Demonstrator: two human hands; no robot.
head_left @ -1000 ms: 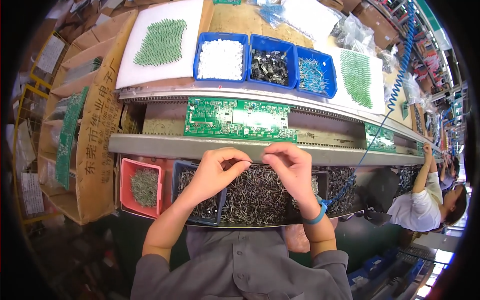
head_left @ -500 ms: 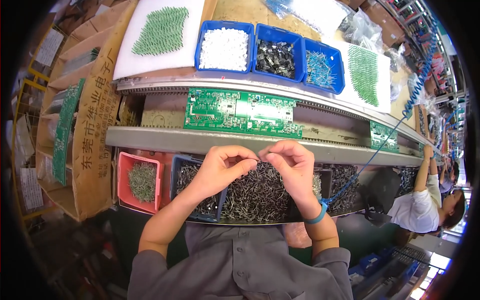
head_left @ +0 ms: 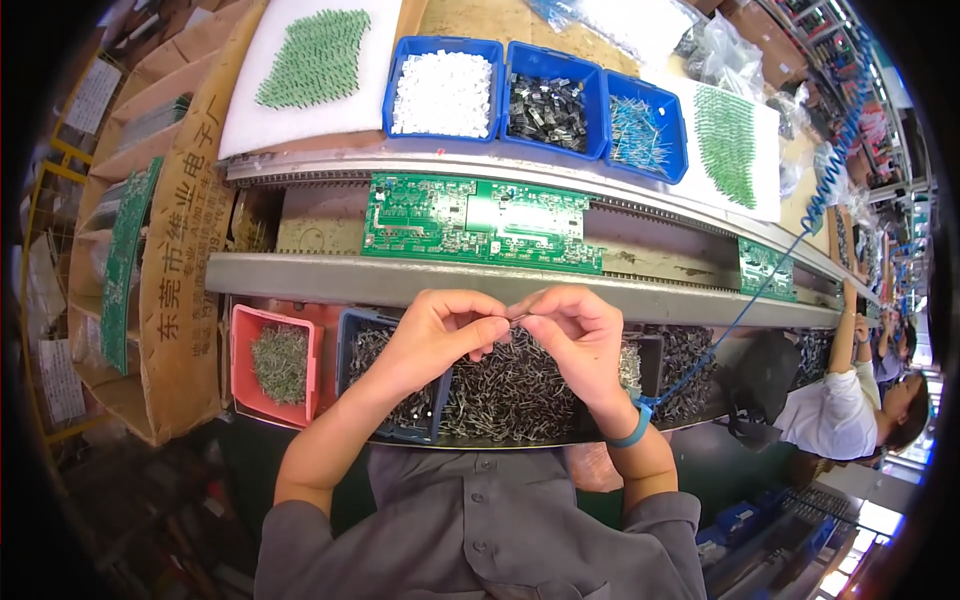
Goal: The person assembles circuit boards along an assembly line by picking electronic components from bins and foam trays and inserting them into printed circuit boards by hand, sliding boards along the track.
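Small thin part [head_left: 516, 320]: pinched where my two sets of fingertips meet, above the pile of dark leaded parts [head_left: 510, 400] and on my side of the grey rail [head_left: 400, 284]. Most of it is hidden by the fingers, so I cannot tell its exact shape or which way its ends point.
Left hand [head_left: 440, 335]: thumb and forefinger closed on the part; I'd use this hand to steady it, with a light, even pinch.
Right hand [head_left: 582, 340]: thumb and forefinger closed on it too, almost touching the left; I'd let these fingertips make the small adjustments, as too hard a squeeze could bend thin metal.
Pile below: just under my fingers; I'd keep the grip over it, so that a slipped piece falls back among the loose ones.
Green circuit board [head_left: 480, 225]: lies beyond the rail, apart from both hands; I'd keep my knuckles clear of the rail edge between.
Blue wristband [head_left: 633, 428]: on the right wrist, its cord [head_left: 722, 335] running up and away; I'd leave it slack enough not to tug the pinch.
Forearms: both angled inward; I'd hold them level, letting only the fingertips work.
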